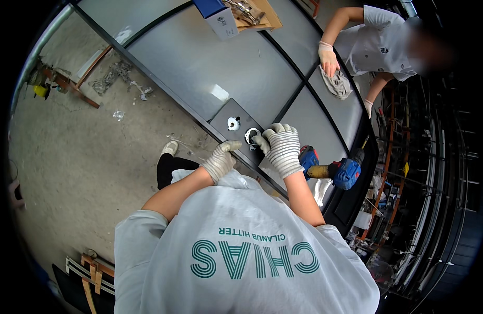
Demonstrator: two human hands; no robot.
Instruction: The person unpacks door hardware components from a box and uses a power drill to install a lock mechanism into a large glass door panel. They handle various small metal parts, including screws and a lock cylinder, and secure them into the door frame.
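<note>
A dark square plate (238, 119) on a black-framed grey panel (199, 57) has two round openings: one with a white and black round fitting (233, 123), the other ringed by a white-edged round fitting (251, 137). My right hand (283, 149), in a striped work glove, is closed with its fingertips at the second opening; what they pinch is too small to tell. My left hand (220, 160), also gloved, grips the near edge of the black frame (197, 119) beside the plate. A blue cordless drill (346, 172) lies just right of my right hand.
At the far side, a co-worker's gloved hand (329, 60) presses a grey cloth (336, 83) on the panel. A blue and white box (220, 21) and a wooden tray (270, 18) of metal parts sit at the back. Shelving with long bars (427, 193) stands at right.
</note>
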